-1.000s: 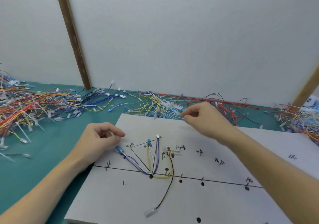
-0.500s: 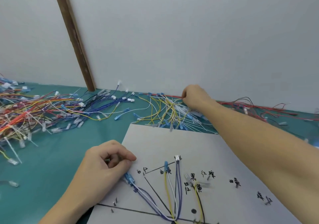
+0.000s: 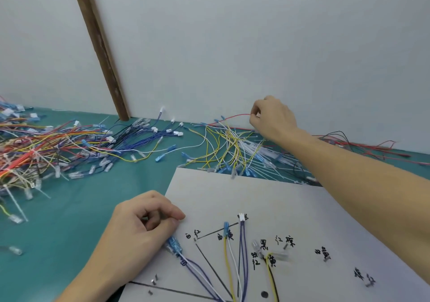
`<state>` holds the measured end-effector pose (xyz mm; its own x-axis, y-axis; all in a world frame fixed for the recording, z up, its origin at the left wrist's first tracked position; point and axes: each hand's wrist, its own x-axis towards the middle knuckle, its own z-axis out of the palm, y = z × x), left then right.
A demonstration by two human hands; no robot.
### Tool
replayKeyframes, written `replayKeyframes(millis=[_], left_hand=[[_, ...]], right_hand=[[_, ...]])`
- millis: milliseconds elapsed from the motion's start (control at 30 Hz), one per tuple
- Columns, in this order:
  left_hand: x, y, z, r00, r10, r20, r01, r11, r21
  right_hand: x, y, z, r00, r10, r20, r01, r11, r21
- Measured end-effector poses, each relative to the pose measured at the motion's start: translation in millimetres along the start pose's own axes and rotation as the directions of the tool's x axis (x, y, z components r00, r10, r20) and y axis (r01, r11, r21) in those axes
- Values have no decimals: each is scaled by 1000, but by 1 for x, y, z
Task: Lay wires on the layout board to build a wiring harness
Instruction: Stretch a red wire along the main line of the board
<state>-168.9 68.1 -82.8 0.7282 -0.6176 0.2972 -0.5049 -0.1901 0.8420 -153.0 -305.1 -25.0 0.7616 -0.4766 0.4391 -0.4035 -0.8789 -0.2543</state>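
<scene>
On teal table (image 3: 76, 208): white layout board (image 3: 232, 194) bearing purple, yellow, white wires; loose wire pile (image 3: 232, 148) just behind; right hand (image 3: 273, 117) at far wall, fingers pinching red wire (image 3: 232, 117); left hand (image 3: 139, 229) curled, resting at board's edge on blue connector (image 3: 174, 247)

layout board (image 3: 290, 199): near and right edges cut off by frame
laid wires (image 3: 232, 266): near ends out of frame
handwritten labels (image 3: 278, 247): blurred, illegible
left wire heap (image 3: 35, 152): cut off at left edge
</scene>
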Motion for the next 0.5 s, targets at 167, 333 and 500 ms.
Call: replayKeyframes(millis=[167, 333, 500], left_hand=[[-1, 1, -1, 1000, -3, -7, 3, 1000, 18], [-1, 3, 0, 1000, -7, -20, 8, 999, 33], [-2, 4, 1, 1000, -8, -23, 8, 1000, 18]], right_hand=[[6, -6, -28, 998, 48, -29, -37, 950, 310], [7, -15, -54, 939, 136, -316, 45, 862, 504], [15, -36, -104, 834, 133, -536, 111, 911, 398]])
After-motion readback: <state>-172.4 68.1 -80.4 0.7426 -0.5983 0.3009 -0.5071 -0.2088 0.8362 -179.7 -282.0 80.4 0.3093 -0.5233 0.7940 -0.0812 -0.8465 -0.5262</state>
